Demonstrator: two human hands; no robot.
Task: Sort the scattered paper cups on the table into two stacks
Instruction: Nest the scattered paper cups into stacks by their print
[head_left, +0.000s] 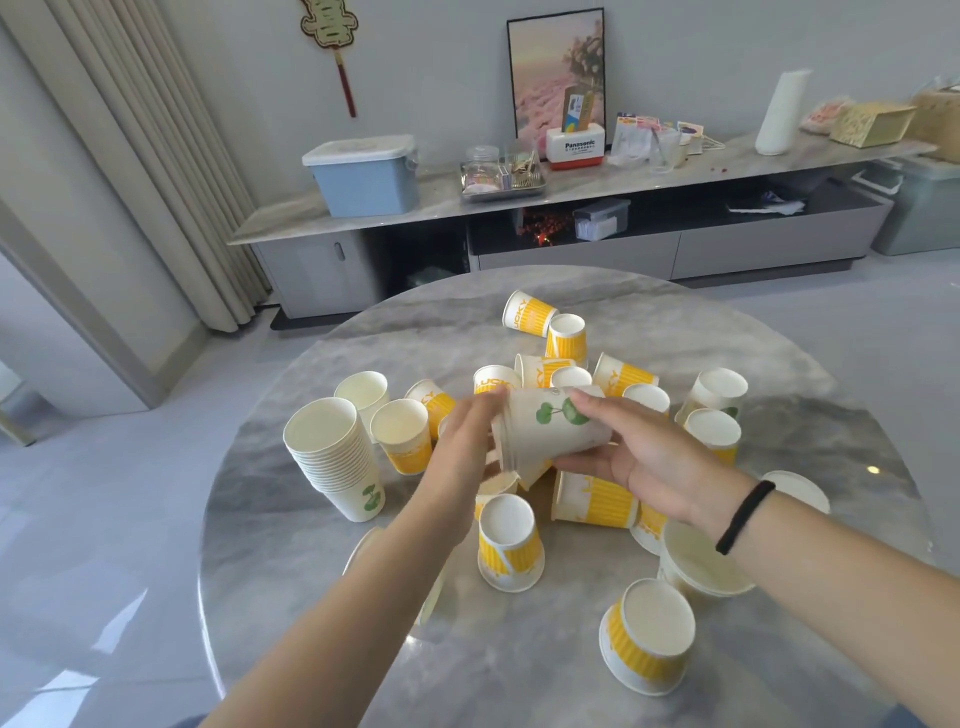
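White paper cup w/ green leaf print (556, 434) is held on its side above the table centre, gripped by both hands: right hand (634, 457) wraps the body, thumb under, fingers over the top; left hand (462, 441) closes at the rim end, exact pinch not discernible. It looks like a few nested cups, count unclear. Tall stack of white green-leaf cups (335, 454) stands upright at left, apart from the hands. Yellow-striped paper cups (511, 543) lie scattered, some inverted, some on sides; no yellow stack seen yet. Round grey marble-look table (311, 597) carries all. Judgement: green sort in progress, approx. early-mid stage. Next move calls for righting the held cup, mouth up, and seating it squarely into the left stack w/o tipping it.
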